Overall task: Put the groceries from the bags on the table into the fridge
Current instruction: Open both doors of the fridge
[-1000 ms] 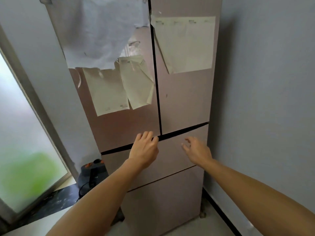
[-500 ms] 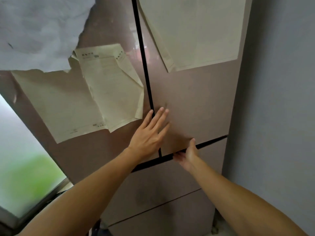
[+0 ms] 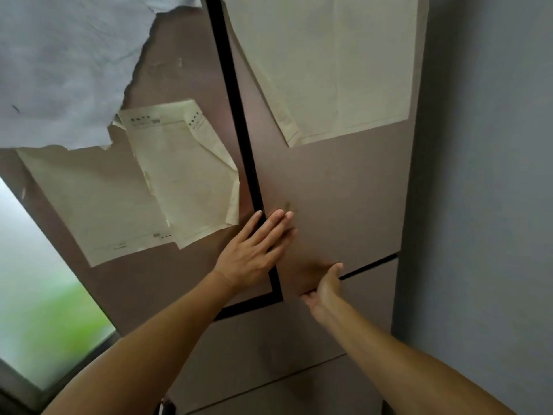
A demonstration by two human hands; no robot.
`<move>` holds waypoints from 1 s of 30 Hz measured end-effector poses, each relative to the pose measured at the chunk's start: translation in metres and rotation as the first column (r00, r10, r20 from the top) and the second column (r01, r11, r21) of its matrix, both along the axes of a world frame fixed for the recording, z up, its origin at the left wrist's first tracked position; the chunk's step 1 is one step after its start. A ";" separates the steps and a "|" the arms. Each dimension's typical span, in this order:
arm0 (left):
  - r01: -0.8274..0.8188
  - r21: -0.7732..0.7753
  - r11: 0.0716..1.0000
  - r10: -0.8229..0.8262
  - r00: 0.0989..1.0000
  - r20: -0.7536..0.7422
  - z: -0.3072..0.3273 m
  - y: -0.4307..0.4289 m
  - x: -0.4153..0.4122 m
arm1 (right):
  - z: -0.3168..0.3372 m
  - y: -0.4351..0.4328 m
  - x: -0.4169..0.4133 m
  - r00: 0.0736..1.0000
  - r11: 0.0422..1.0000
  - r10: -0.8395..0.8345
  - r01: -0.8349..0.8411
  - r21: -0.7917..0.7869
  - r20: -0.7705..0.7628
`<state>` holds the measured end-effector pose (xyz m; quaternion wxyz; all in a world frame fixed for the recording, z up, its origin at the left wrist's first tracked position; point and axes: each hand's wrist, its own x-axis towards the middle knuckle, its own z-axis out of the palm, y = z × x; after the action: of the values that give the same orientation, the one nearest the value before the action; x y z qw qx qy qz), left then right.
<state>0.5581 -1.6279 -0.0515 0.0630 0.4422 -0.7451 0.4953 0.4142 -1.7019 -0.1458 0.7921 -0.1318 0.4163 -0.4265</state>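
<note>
The left hand (image 3: 254, 254) lies flat, fingers straight, on the fridge door (image 3: 344, 190); the right hand (image 3: 324, 287) hooks its bottom edge (stiff, heavy, likely seal-stuck), a sensible hold.

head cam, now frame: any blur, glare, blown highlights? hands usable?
Head view: both hands are sharp, left hand flat across the seam, right hand gripping the right fridge door at its bottom edge, soft shadow between them. Head view: window washed out, blurred green outside; print on the papers unreadable; straight lines lean from the wide lens.
</note>
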 end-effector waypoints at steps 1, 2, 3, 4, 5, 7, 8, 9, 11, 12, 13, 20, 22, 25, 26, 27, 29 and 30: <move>0.013 0.001 1.000 -0.013 1.000 0.003 0.000 0.003 -0.006 | 0.001 0.003 -0.006 1.000 1.000 0.015 -0.015 0.001 -0.004; 0.027 -0.001 1.000 -0.027 1.000 0.000 0.000 0.007 -0.013 | 0.003 0.007 -0.014 1.000 1.000 0.028 -0.028 0.003 -0.001; 0.040 -0.002 0.999 -0.040 0.999 -0.008 0.001 0.011 -0.021 | 0.005 0.010 -0.021 0.999 0.999 0.044 -0.044 0.000 0.003; 0.052 -0.003 0.999 -0.052 0.999 -0.015 0.001 0.016 -0.030 | 0.007 0.014 -0.029 0.998 0.998 0.058 -0.058 -0.006 0.001; 0.060 0.003 0.998 -0.060 0.998 -0.016 0.002 0.021 -0.039 | 0.010 0.019 -0.038 0.997 0.997 0.073 -0.073 -0.018 -0.018; 0.074 0.044 0.996 -0.074 0.997 0.004 0.002 0.034 -0.057 | 0.012 0.029 -0.057 0.991 0.993 0.103 -0.107 -0.042 -0.091; 0.087 0.071 0.994 -0.088 0.996 0.006 0.002 0.043 -0.067 | 0.013 0.035 -0.069 0.984 0.990 0.118 -0.126 -0.057 -0.133; 0.106 0.094 0.990 -0.105 0.994 -0.017 0.002 0.052 -0.076 | 0.012 0.040 -0.080 0.975 0.986 0.128 -0.145 -0.082 -0.181; 0.150 0.103 0.983 -0.137 0.983 -0.124 0.002 0.073 -0.093 | 0.011 0.049 -0.103 0.955 0.975 0.129 -0.171 -0.139 -0.266; 0.164 0.089 0.982 -0.145 0.972 -0.185 0.002 0.082 -0.100 | 0.013 0.054 -0.115 0.946 0.970 0.120 -0.176 -0.166 -0.300; 0.167 0.065 0.984 -0.146 0.958 -0.246 0.004 0.090 -0.106 | 0.016 0.058 -0.126 0.934 0.966 0.106 -0.179 -0.188 -0.342; 0.080 -0.006 0.997 -0.061 0.709 -0.703 0.045 0.097 -0.131 | 0.036 0.075 -0.222 0.700 0.894 -0.306 -0.022 -0.447 -0.646; 0.071 -0.009 0.997 -0.052 0.632 -0.773 0.062 0.087 -0.142 | 0.046 0.085 -0.251 0.566 0.758 -0.508 -0.066 -0.649 -0.650; 0.058 -0.054 0.997 -0.077 0.562 -0.823 0.089 0.066 -0.165 | 0.062 0.098 -0.281 0.408 0.477 -0.740 -0.241 -0.845 -0.534; 0.051 -0.074 0.996 -0.090 0.545 -0.834 0.100 0.058 -0.174 | 0.069 0.100 -0.287 0.349 0.387 -0.800 -0.322 -0.864 -0.488; 0.042 -0.089 0.995 -0.097 0.535 -0.839 0.110 0.050 -0.184 | 0.075 0.100 -0.292 0.293 0.293 -0.854 -0.413 -0.862 -0.431; 0.026 -0.056 0.998 -0.061 0.552 -0.831 0.127 0.032 -0.201 | 0.086 0.095 -0.299 0.222 0.073 -0.939 -0.615 -0.785 -0.261; 0.029 -0.019 0.999 -0.032 0.582 -0.813 0.133 0.023 -0.209 | 0.089 0.089 -0.303 0.208 -0.032 -0.963 -0.716 -0.697 -0.169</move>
<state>0.3491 -1.6053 0.0818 0.4058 0.6067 -0.6405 0.2389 0.1114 -1.6133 -0.0569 -0.1448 -0.7798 0.3489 -0.4992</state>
